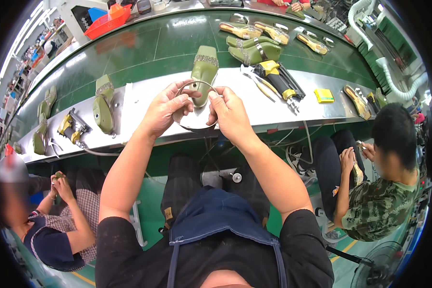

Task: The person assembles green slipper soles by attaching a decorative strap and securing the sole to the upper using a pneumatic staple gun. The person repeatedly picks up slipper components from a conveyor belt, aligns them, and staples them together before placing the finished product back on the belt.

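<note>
A thin strap (197,129), bent into a loop, is held between my two hands over the front edge of the bench. My left hand (165,109) pinches the loop's left side with the fingers curled. At its right side my right hand (229,113) grips it between thumb and fingers. Behind the loop, and partly seen through it, lies a green shoe last (204,72) with a glittery band across it. Pliers (260,85) and a yellow-and-black air stapler (279,82) lie on the bench to the right of my right hand.
More green lasts (103,103) and another air stapler (71,130) lie to the left. Lasts with insoles (273,32) rest on the green conveyor belt (144,45). A yellow box (324,95) is on the right. Co-workers sit on both sides; an air hose (98,153) hangs along the edge.
</note>
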{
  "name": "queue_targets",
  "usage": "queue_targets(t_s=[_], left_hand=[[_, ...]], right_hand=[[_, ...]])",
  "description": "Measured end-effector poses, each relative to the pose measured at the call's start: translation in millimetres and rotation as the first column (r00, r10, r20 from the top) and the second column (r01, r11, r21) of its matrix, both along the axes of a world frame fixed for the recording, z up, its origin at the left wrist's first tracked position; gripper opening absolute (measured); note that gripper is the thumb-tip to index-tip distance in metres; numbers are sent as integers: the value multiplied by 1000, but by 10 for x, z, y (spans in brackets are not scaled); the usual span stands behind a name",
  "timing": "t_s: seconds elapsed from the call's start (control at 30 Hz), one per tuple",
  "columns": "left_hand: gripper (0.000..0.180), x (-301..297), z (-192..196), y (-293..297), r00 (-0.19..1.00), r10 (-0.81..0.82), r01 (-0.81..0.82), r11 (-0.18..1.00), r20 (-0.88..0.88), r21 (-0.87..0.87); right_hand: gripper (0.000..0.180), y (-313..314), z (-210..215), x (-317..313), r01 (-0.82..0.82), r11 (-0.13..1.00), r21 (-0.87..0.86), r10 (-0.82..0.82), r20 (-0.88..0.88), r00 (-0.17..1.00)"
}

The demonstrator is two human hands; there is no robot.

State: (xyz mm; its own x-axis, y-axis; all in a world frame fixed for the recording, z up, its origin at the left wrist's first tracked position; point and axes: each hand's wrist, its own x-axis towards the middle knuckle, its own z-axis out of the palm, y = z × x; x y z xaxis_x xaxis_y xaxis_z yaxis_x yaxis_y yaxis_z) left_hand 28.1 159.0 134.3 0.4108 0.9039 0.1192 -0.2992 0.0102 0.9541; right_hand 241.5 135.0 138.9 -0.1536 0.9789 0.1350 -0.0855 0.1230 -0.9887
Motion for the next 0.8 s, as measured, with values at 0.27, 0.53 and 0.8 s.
queue_targets(t_s=[0.27, 0.53, 0.8], left_hand=[[37, 18, -4, 892, 913, 256, -170, 946, -316, 276], [44, -31, -436, 1552, 886, 264, -101, 912, -382, 397], [50, 83, -604, 1706, 827, 380, -132, 848, -415, 513]], right_hand=[[36, 743, -319, -127, 114, 993, -18, -112, 107, 988], [36, 871, -518, -335, 77, 637, 767, -524, 357, 773], [46, 907, -977, -318, -21, 683, 730, -440, 434, 786]])
